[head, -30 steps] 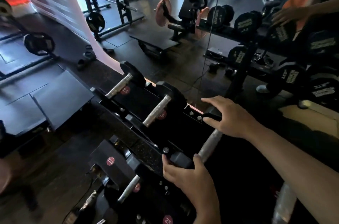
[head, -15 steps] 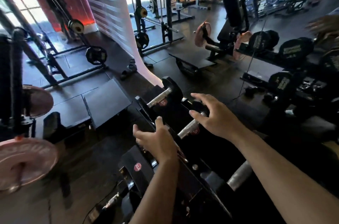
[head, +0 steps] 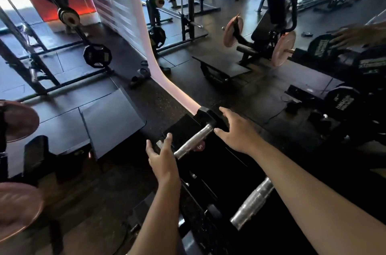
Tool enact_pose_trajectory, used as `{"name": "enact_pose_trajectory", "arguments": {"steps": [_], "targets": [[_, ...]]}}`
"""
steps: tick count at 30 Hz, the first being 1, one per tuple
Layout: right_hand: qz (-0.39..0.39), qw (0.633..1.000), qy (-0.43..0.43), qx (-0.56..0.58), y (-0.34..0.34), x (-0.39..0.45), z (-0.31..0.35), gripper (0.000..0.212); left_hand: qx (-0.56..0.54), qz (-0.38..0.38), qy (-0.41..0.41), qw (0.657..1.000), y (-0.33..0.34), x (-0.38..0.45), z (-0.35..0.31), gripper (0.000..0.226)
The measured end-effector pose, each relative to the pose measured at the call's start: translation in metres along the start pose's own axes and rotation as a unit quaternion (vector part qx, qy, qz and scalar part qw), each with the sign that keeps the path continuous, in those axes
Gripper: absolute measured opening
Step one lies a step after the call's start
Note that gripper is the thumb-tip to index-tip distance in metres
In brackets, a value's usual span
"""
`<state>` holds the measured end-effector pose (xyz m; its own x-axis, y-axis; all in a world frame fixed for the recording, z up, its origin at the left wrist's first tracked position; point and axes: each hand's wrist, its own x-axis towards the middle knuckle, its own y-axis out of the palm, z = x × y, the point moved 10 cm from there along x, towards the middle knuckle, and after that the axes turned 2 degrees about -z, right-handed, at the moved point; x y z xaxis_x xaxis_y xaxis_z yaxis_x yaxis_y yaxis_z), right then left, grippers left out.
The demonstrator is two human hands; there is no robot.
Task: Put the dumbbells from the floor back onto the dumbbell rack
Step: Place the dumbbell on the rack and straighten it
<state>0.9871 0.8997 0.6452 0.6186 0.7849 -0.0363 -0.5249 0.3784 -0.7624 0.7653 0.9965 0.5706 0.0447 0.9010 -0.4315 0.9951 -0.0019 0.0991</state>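
Note:
A black dumbbell rack (head: 217, 162) runs from the bottom centre up toward a mirror. A black hex dumbbell with a chrome handle (head: 193, 139) lies on it near its far end. A second chrome dumbbell handle (head: 251, 203) rests lower on the rack, under my right forearm. My right hand (head: 236, 129) is spread open over the far head of the upper dumbbell, fingers apart, holding nothing. My left hand (head: 161, 156) hovers open just left of that dumbbell's handle, palm turned inward. No dumbbell on the floor is in view.
A mirror beside the rack reflects another rack of round black dumbbells (head: 342, 102) and a person's hand (head: 355, 34). A dark floor platform (head: 110, 116) lies left of the rack. Pink weight plates (head: 18, 121) sit at the left edge. A plate-loaded machine (head: 269, 35) stands behind.
Both hands have let go of the lower dumbbell they held on the rack a second ago and lifted open. The view has swung up and along the rack toward its far end.

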Motion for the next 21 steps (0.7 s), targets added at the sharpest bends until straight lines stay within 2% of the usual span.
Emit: {"name": "enact_pose_trajectory", "arguments": {"steps": [2,7,14,17,21], "targets": [[0.015,1.000,-0.002,-0.004,0.010,0.014,-0.001,0.067,0.006,0.025,-0.017,1.000,0.011,0.009,0.007,0.083],[0.013,1.000,-0.015,-0.008,0.017,0.028,-0.007,0.053,-0.002,0.015,-0.063,0.998,0.006,0.013,0.035,0.088],[0.006,0.999,-0.036,-0.003,0.020,0.027,-0.014,0.056,0.035,0.030,-0.069,0.997,0.006,0.008,0.040,0.083],[0.024,0.999,-0.031,-0.010,0.019,0.028,-0.013,0.057,0.022,0.026,-0.077,0.996,0.005,0.014,0.045,0.083],[0.056,0.998,-0.010,-0.003,0.011,0.012,-0.009,0.068,0.032,0.062,-0.098,0.993,0.005,-0.003,0.044,0.088]]}}
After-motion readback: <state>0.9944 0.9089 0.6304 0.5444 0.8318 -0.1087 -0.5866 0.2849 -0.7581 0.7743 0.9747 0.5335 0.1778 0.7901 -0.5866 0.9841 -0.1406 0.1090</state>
